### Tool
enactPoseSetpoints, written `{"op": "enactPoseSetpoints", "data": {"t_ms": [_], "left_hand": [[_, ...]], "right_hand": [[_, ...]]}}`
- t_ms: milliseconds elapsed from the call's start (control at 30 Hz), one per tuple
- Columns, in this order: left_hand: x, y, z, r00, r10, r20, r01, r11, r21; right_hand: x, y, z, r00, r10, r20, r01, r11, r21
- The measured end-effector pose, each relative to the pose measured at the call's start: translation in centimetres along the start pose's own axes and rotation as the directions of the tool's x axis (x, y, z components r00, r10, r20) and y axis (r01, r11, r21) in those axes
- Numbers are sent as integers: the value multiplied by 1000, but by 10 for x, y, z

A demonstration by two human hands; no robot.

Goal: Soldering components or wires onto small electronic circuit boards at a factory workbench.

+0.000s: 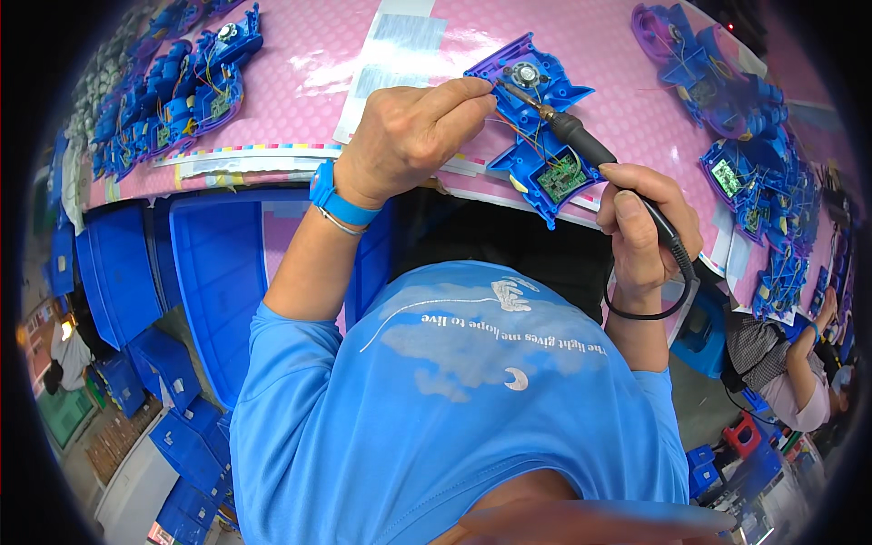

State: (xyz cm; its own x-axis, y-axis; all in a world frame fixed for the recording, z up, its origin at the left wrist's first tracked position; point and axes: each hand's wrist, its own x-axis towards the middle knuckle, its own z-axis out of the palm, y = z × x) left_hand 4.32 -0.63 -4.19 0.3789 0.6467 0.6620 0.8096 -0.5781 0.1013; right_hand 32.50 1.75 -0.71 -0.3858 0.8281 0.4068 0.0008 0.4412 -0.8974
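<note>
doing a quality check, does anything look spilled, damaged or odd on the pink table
Nothing clearly stands out. The middle shell lies open, its board exposed, but shells at right lie open too; no spill shows.

An opened casing (522, 113) lies at the table's (304, 54) near edge, a circuit board (561, 179) in its nearer half (a speaker (524, 76) sits in the farther). One casing cluster (168, 104) lies left, another cluster (767, 173) right; bins (218, 291) stand near the edge, leftward.

Blue bins (218, 291) left, 1 co-worker (805, 398) lower right
</note>
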Motion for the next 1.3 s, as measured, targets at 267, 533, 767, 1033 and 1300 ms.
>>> {"op": "enactPoseSetpoints", "data": {"t_ms": [267,533,767,1033,1300], "left_hand": [[1,1,-1,1000,-4,3,4,1000,11],[0,2,-1,1000,-16,-12,15,1000,-4],[1,2,-1,1000,-23,-7,23,1000,-12],[1,0,1,999,4,-43,-5,1000,-28],[2,0,0,999,-2,-38,0,999,-36]], "right_hand": [[0,-2,0,1000,-30,5,30,1000,7],[0,-2,1,998,-53,24,53,999,-1],[1,0,0,1000,-13,0,13,1000,-15],[-1,-4,-2,998,-69,9,69,997,16],[-2,-5,-2,999,-21,-35,23,997,69]]}}
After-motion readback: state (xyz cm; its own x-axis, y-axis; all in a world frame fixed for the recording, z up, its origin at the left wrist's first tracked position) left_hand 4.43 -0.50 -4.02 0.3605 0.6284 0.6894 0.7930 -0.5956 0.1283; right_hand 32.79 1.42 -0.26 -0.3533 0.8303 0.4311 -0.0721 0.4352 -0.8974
